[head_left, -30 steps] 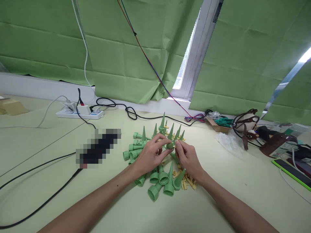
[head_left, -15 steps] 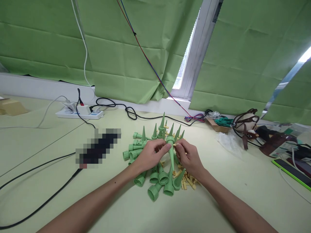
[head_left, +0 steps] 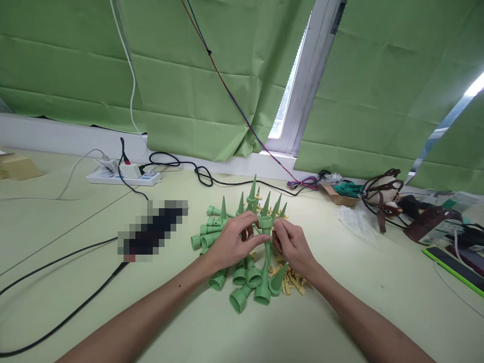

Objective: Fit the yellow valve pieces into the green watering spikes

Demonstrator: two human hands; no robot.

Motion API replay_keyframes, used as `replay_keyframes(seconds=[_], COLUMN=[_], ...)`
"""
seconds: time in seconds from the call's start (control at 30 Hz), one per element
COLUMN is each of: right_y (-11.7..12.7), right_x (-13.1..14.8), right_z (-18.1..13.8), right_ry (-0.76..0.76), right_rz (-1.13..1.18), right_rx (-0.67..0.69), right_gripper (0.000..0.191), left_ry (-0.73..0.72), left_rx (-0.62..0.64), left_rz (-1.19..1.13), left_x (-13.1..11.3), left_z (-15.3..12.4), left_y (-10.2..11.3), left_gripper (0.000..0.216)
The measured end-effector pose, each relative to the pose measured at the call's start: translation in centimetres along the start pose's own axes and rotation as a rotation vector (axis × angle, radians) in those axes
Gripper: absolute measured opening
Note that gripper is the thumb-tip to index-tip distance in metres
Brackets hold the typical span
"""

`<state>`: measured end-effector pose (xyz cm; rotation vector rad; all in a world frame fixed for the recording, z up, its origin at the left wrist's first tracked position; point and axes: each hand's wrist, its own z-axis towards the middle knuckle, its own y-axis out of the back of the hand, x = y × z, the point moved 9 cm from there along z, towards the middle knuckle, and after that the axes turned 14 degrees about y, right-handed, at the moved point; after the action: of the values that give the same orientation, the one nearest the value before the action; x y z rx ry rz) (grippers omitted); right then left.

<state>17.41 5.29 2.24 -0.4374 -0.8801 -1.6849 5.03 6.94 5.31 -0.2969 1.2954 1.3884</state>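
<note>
A green watering spike (head_left: 265, 223) is held above the pile, its round open end up and its point down. My left hand (head_left: 236, 237) is closed loosely on its left side, with the thumb across the front of the stem. My right hand (head_left: 290, 242) pinches at the spike's right side, on a small yellow valve (head_left: 273, 229) mostly hidden by the fingertips. Below lie several loose green spikes (head_left: 239, 299) and a heap of yellow valves (head_left: 296, 283). Behind the hands, several spikes stand point up (head_left: 252, 194), some with yellow valves fitted.
A blurred dark object (head_left: 155, 229) with black cables lies on the left of the table. Farther back sits a white power strip (head_left: 124, 176). To the right are a plastic bag (head_left: 355, 222), a small cardboard box (head_left: 340, 196), a bag with straps (head_left: 383, 191) and a green-edged phone (head_left: 456, 272).
The held spike has tilted so that its open end faces up towards me. My left thumb has shifted lower along the stem, and my left fingers have loosened. The pile looks the same.
</note>
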Motion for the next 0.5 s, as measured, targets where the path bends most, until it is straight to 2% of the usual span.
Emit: replay_keyframes(seconds=[0.3, 0.5], right_y=[-0.19, 0.06], right_x=[0.21, 0.61], right_z=[0.18, 0.21], right_ry=[-0.016, 0.004], right_rz=[0.064, 0.007], right_rx=[0.000, -0.021], right_gripper=[0.045, 0.043], left_ry=[-0.097, -0.020], left_rx=[0.012, -0.047], left_rz=[0.029, 0.029], left_x=[-0.53, 0.06], left_z=[-0.62, -0.31], left_y=[-0.60, -0.27], left_gripper=[0.010, 0.014])
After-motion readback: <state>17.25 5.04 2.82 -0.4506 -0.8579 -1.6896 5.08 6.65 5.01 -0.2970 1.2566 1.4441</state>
